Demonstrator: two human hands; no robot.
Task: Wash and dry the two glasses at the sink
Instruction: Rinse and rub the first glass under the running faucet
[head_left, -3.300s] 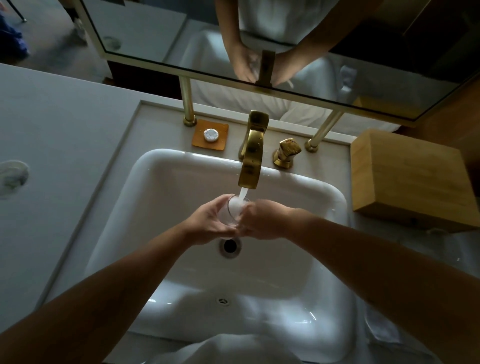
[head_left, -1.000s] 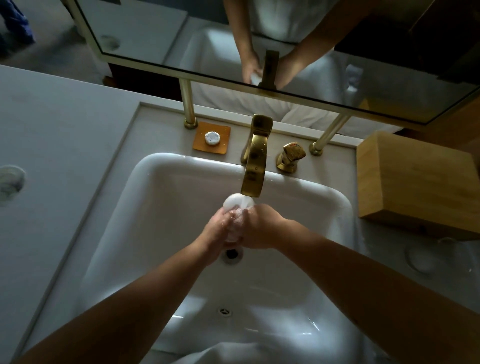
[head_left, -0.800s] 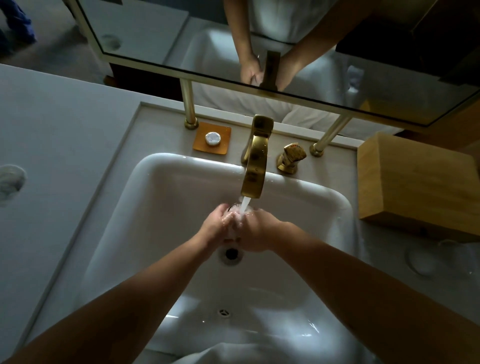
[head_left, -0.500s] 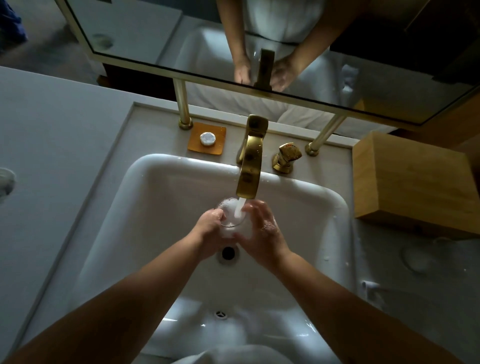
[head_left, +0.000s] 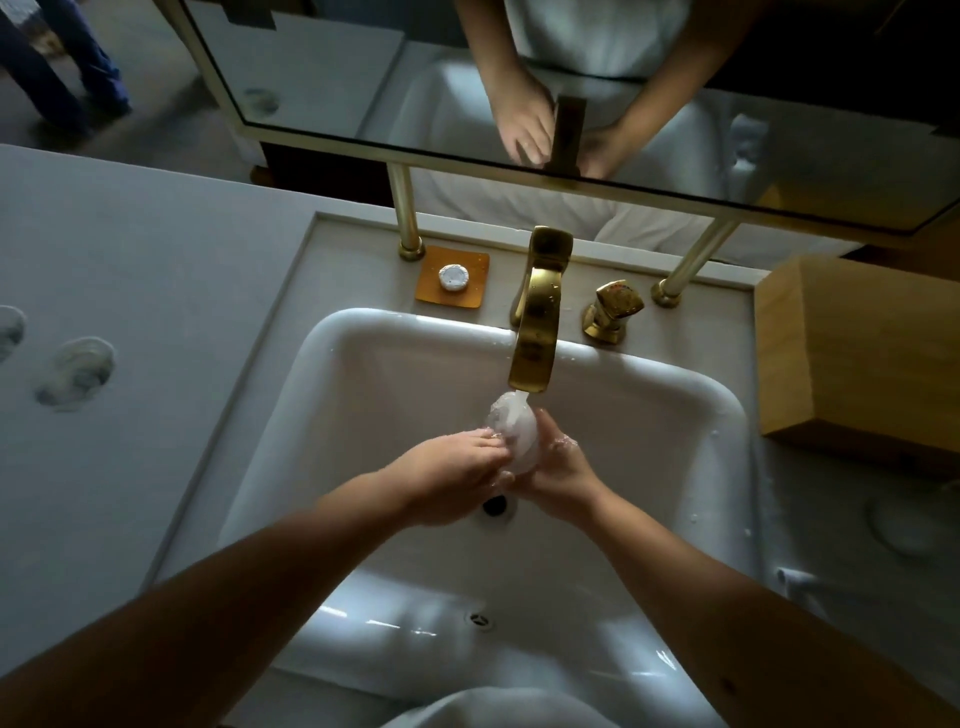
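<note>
Over the white sink (head_left: 363, 415), both my hands hold a clear, foamy glass (head_left: 515, 428) under the water running from the brass tap (head_left: 537, 332). My left hand (head_left: 457, 470) pinches the glass's near left side with fingertips on top and thumb below. From the right, my right hand (head_left: 563, 470) cups it with fingers curled round it. The stream lands on the glass's upper end. A faint round shape (head_left: 898, 525), perhaps the second glass, sits on the dim right counter; I cannot tell for sure.
A brass tap handle (head_left: 610, 312) stands right of the spout. An orange dish with a white round soap (head_left: 453, 278) lies behind the sink on the left. A wooden box (head_left: 857, 358) is at the right. Wet round marks (head_left: 78, 371) are on the left counter. The drain (head_left: 494, 505) lies below my hands.
The glass has turned in my hands under the stream, from mouth up to lying tilted. My left fingers have slid over its side and my right hand has closed round it.
</note>
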